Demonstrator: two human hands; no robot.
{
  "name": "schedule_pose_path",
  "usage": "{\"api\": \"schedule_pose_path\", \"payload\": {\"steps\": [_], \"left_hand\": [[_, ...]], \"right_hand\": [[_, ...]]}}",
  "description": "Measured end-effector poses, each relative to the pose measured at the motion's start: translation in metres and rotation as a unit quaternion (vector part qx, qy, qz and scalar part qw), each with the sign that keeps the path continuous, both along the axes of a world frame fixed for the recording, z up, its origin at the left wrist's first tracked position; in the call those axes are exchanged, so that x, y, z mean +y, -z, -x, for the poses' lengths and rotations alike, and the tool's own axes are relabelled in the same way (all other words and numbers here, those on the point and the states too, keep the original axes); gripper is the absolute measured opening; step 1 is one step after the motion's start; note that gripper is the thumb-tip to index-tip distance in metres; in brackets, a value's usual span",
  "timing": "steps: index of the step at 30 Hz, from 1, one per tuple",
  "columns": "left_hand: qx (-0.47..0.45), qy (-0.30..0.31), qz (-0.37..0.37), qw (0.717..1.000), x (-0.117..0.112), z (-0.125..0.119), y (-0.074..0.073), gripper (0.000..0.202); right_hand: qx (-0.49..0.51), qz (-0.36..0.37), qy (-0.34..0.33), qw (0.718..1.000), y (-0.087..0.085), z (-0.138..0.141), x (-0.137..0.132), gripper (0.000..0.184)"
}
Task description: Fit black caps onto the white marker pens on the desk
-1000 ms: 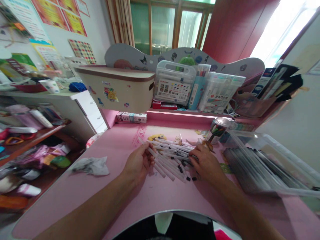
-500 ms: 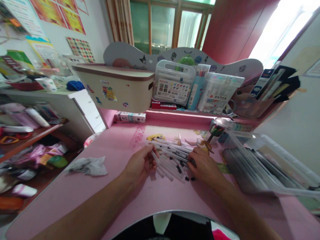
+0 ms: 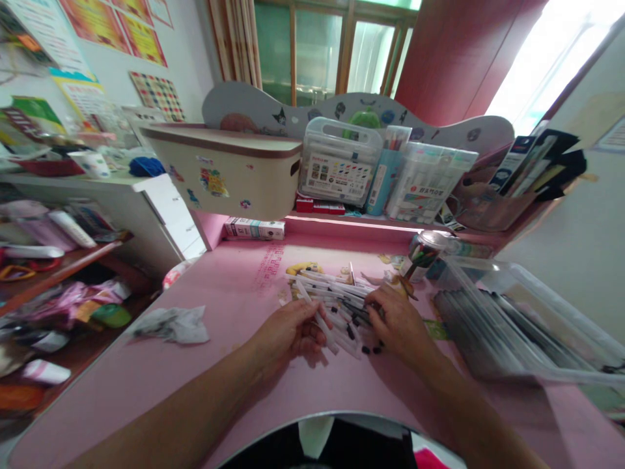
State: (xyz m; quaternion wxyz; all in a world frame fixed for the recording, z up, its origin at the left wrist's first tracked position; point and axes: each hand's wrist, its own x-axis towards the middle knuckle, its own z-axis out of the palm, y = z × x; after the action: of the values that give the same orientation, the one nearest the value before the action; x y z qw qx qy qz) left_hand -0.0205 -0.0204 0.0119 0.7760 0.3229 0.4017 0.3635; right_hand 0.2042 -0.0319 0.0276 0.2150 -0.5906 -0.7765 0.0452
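Note:
My left hand (image 3: 291, 331) pinches a translucent white pen barrel (image 3: 306, 293) between thumb and fingers, tilted over the near side of a heap. That heap of white pen barrels (image 3: 325, 281), mixed with dark slim pieces, lies on the pink desk (image 3: 234, 384). At its right side my right hand (image 3: 398, 320) rests with curled fingers; whatever is under the fingertips is hidden. Small black pen caps (image 3: 365, 350) lie just left of that hand. A clear plastic box (image 3: 493, 374) holding many dark pens or refills (image 3: 508, 326) stands to the right.
A crumpled grey-white cloth or tissue (image 3: 176, 324) lies on the left of the desk. Behind the heap are a metal can with pens (image 3: 427, 251) and a small box (image 3: 254, 228). The shelf above carries a cream bin (image 3: 229, 172), marker cases (image 3: 339, 163) and a pen holder (image 3: 493, 205).
My left hand has moved right and slightly toward me, with a white pen barrel now across its fingers. My right hand has shifted only slightly at the heap.

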Motion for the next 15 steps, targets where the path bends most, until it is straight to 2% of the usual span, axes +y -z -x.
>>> {"api": "schedule_pose_path", "payload": {"steps": [2,4,8,15], "left_hand": [[0.007,0.001,-0.002,1.0,0.001,0.0,0.002,0.024],[0.018,0.008,-0.001,1.0,0.002,0.0,0.002,0.024],[0.035,0.021,0.001,0.999,0.003,-0.001,0.002,0.026],[0.039,0.03,-0.001,0.999,0.001,0.0,0.002,0.027]], "right_hand": [[-0.026,0.007,0.024,0.999,-0.005,-0.012,0.003,0.015],[-0.051,0.045,0.038,0.997,-0.009,-0.019,0.004,0.015],[-0.082,0.102,0.029,0.991,-0.009,-0.02,0.002,0.012],[-0.144,0.108,0.05,0.982,-0.003,-0.013,0.001,0.01]]}}
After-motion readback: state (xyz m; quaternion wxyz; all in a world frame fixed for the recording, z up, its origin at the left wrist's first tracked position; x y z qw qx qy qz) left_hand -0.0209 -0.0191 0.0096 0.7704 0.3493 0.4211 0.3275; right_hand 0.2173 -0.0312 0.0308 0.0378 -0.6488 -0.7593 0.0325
